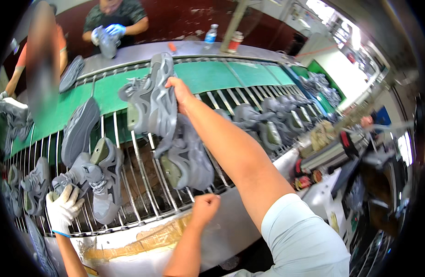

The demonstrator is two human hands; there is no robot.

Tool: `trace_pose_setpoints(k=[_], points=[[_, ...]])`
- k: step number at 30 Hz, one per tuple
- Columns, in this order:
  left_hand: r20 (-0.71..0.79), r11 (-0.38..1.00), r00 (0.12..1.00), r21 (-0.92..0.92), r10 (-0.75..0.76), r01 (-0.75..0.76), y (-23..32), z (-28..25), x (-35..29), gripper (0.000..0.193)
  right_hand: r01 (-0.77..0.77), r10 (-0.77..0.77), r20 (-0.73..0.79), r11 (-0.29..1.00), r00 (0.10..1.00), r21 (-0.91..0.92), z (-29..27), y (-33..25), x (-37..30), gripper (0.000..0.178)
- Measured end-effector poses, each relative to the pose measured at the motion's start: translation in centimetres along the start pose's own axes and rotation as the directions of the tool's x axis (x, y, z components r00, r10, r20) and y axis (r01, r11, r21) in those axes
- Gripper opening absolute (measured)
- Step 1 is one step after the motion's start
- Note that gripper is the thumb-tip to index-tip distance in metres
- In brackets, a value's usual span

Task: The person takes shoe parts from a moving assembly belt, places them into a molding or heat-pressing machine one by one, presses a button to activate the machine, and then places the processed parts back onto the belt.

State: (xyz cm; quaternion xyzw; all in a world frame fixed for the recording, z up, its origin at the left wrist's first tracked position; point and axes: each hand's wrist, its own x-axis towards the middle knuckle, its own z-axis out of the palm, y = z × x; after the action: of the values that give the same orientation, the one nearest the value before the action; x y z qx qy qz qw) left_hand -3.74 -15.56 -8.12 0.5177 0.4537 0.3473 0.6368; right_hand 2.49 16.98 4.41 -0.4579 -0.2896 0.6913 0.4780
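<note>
My right hand (180, 93) reaches across the roller conveyor, its thumb and fingers closed on the edge of a grey sneaker (162, 99) held upright. Pressed against that one's left side is a second grey sneaker (137, 106); I cannot tell whether my hand holds it too. Curled into a fist, my left hand (205, 210) hovers by the conveyor's near edge, with nothing visible in it. Just beyond it, a pair of grey sneakers (189, 157) lies on the rollers, one showing an olive patch at its heel.
At left, another person's white-gloved hand (65, 210) touches a grey sneaker (74, 175). Across the green belt (208, 76), a person in blue gloves (114, 30) handles a shoe. More sneakers (268, 115) line the rollers at right. A water bottle (211, 36) stands on the far ledge.
</note>
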Motion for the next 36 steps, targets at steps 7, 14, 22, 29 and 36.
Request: trace_pose_setpoints(k=[7,14,22,29,36], points=[[-0.142,0.938,0.945,0.232,0.295,-0.258,-7.2,-1.4,2.6,0.027,0.230,-0.243,0.033,0.949,0.969,0.216,-7.8,-2.3,-29.2,0.028],[-0.108,0.919,0.929,0.224,0.355,-0.325,-0.5,1.2,-0.3,0.033,0.381,-0.420,-0.457,0.907,0.784,-0.181,-18.9,4.8,-68.4,0.089],[0.017,0.619,0.832,0.659,0.555,-0.426,-2.6,8.7,-2.1,0.031,0.371,-0.462,-0.885,0.814,-0.051,-0.446,-25.1,14.7,-101.2,0.090],[0.160,0.814,0.892,0.366,0.422,-0.451,-8.6,19.0,-4.3,0.042,-0.240,-0.511,-0.679,0.856,-0.528,-0.458,-40.7,9.2,-113.6,0.079],[0.085,0.618,0.974,0.760,0.209,-0.199,-1.2,24.1,-12.2,0.048,-0.510,-0.326,-0.760,0.860,-0.563,0.009,-51.3,-1.5,-113.4,0.085]])
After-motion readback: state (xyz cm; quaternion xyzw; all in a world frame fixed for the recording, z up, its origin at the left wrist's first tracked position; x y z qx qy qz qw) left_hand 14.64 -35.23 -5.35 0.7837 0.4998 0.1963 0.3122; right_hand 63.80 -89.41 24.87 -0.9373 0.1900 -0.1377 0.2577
